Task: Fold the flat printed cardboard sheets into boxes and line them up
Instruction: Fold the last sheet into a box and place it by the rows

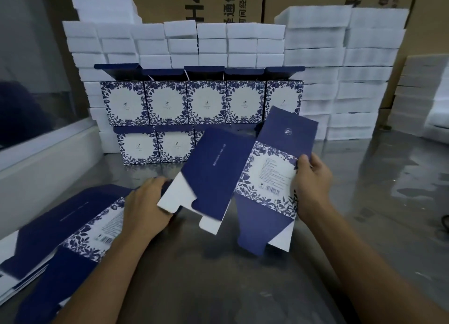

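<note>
Far left on the counter lies my stack of flat sheets, fanned a little and running off toward the near edge; a careless brush of my forearm could push the top ones askew or off.

My left hand has its fingers curled round the near-left edge of the sheet I am working, which is up off the counter and half opened, one blue panel swung toward me with its white flaps hanging. If I pull before the creases give, I judge a flap could bend the wrong way or the panel could buckle.

My right hand pinches the far right edge of that same sheet beside its barcode panel. The grip is on the edge only, so the card could slip out or twist as the tube squares up.

Behind it stand the finished boxes, two rows against the white foam blocks. The raised top of my sheet sits near the front row, so swinging it round could knock those boxes out of line
</note>
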The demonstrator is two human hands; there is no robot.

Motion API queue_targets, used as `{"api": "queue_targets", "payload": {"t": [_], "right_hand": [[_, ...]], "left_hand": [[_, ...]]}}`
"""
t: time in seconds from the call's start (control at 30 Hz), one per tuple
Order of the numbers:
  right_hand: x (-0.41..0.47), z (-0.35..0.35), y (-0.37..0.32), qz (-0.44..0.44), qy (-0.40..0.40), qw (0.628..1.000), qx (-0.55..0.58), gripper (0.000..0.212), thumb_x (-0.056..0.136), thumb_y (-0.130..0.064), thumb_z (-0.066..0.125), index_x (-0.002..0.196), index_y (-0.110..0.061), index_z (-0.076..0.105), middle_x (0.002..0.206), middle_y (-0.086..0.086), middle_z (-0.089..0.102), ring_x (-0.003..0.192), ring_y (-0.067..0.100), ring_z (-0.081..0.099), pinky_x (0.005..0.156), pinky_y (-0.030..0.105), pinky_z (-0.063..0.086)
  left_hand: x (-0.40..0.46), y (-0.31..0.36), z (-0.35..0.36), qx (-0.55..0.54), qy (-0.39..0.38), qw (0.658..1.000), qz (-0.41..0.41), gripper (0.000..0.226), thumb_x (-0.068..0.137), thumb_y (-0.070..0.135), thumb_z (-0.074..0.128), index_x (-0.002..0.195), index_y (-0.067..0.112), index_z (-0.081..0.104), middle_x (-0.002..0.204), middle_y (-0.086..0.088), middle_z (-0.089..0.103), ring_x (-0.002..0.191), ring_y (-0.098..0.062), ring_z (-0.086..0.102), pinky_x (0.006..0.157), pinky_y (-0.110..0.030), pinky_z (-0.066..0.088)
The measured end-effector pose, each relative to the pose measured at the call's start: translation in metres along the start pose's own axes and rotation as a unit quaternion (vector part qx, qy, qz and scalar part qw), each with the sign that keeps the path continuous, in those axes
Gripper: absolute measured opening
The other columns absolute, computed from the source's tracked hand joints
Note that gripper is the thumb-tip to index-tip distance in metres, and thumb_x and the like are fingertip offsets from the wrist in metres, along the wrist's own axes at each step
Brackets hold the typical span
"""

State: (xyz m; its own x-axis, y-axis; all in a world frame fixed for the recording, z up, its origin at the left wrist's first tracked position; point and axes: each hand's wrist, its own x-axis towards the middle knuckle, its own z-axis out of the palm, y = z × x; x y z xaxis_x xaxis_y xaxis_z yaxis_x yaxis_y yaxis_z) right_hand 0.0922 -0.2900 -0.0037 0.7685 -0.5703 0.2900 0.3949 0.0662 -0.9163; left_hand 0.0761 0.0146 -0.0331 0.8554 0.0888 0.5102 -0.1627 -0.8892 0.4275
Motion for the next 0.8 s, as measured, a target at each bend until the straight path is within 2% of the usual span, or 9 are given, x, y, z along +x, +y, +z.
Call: {"api": "queue_targets", "payload": {"t": [0.1,0.17,0.37,0.4,0.47,0.53,0.63,0.7,0.8], "right_hand": [[-0.004,0.007,-0.002,0.048,-0.027,0.998,0.041,0.017,0.103,-0.018,0.052,0.119,-0.026,0.053,0.074,-0.009,0.074,0.068,0.007,0.067,0.063,0.026,0.056],[-0.004,0.007,-0.004,0.074,-0.008,0.996,0.047,0.023,0.099,-0.023,0.061,0.120,-0.025,0.052,0.076,-0.007,0.074,0.064,0.007,0.066,0.058,0.024,0.055],[-0.008,0.006,-0.025,0.147,-0.084,0.973,0.158,0.030,0.099,-0.013,0.052,0.091,-0.017,0.081,0.085,0.005,0.078,0.073,0.020,0.076,0.056,0.029,0.060],[-0.012,0.009,-0.029,0.149,-0.106,0.965,0.186,0.038,0.100,-0.010,0.048,0.086,-0.015,0.082,0.087,0.005,0.078,0.076,0.020,0.076,0.059,0.026,0.060],[-0.016,0.013,-0.035,0.142,-0.134,0.955,0.223,0.032,0.101,-0.008,0.046,0.114,-0.007,0.075,0.113,0.006,0.073,0.104,0.025,0.072,0.084,0.030,0.059],[-0.025,0.016,-0.041,0.171,-0.169,0.932,0.270,0.037,0.098,-0.021,0.055,0.133,-0.016,0.065,0.128,0.007,0.069,0.116,0.030,0.067,0.097,0.043,0.055],[-0.030,0.020,-0.037,0.154,-0.224,0.919,0.287,0.031,0.105,-0.031,0.044,0.128,-0.028,0.065,0.118,-0.004,0.074,0.097,0.018,0.074,0.069,0.033,0.061],[-0.031,0.025,-0.035,0.129,-0.230,0.934,0.240,0.037,0.110,-0.043,0.022,0.133,-0.037,0.051,0.115,-0.017,0.071,0.101,0.013,0.071,0.070,0.035,0.060],[-0.034,0.030,-0.028,0.158,-0.280,0.933,0.161,0.060,0.102,-0.063,0.015,0.140,-0.035,0.052,0.130,-0.014,0.062,0.131,0.017,0.052,0.099,0.051,0.049]], "left_hand": [[0.015,0.008,-0.005,-0.218,-0.027,0.976,0.005,0.068,0.092,0.018,0.065,0.148,0.034,0.030,0.147,0.003,0.044,0.128,-0.018,0.047,0.102,-0.042,0.042],[0.037,0.022,-0.013,-0.346,-0.055,0.935,-0.057,0.059,0.097,0.024,0.059,0.150,0.026,0.032,0.151,0.002,0.040,0.132,-0.016,0.044,0.108,-0.034,0.037],[0.059,0.059,-0.032,-0.573,-0.072,0.792,-0.198,0.048,0.100,0.010,0.045,0.147,0.007,0.038,0.136,-0.004,0.049,0.099,-0.015,0.058,0.068,-0.016,0.052],[0.058,0.060,-0.035,-0.612,-0.073,0.761,-0.204,0.048,0.101,0.007,0.041,0.148,0.003,0.036,0.135,-0.008,0.050,0.102,-0.018,0.058,0.074,-0.017,0.052],[0.052,0.061,-0.041,-0.671,-0.034,0.717,-0.184,0.046,0.100,0.004,0.038,0.146,-0.004,0.035,0.132,-0.014,0.059,0.104,-0.024,0.058,0.098,-0.028,0.043],[0.037,0.060,-0.044,-0.600,0.043,0.790,-0.117,0.044,0.100,-0.006,0.035,0.144,-0.012,0.031,0.134,-0.017,0.055,0.121,-0.027,0.052,0.110,-0.029,0.034],[0.010,0.056,-0.033,-0.364,0.110,0.925,0.027,0.045,0.099,-0.010,0.040,0.142,-0.013,0.030,0.146,-0.012,0.038,0.138,-0.022,0.036,0.115,-0.023,0.028],[-0.009,0.050,-0.021,-0.232,0.167,0.953,0.099,0.047,0.097,0.012,0.045,0.138,-0.011,0.041,0.144,-0.003,0.044,0.136,-0.019,0.041,0.114,-0.029,0.032],[-0.012,0.047,-0.017,-0.241,0.195,0.944,0.111,0.073,0.096,0.062,0.031,0.139,0.004,0.034,0.127,0.033,0.044,0.112,-0.017,0.057,0.086,-0.032,0.048]]}}
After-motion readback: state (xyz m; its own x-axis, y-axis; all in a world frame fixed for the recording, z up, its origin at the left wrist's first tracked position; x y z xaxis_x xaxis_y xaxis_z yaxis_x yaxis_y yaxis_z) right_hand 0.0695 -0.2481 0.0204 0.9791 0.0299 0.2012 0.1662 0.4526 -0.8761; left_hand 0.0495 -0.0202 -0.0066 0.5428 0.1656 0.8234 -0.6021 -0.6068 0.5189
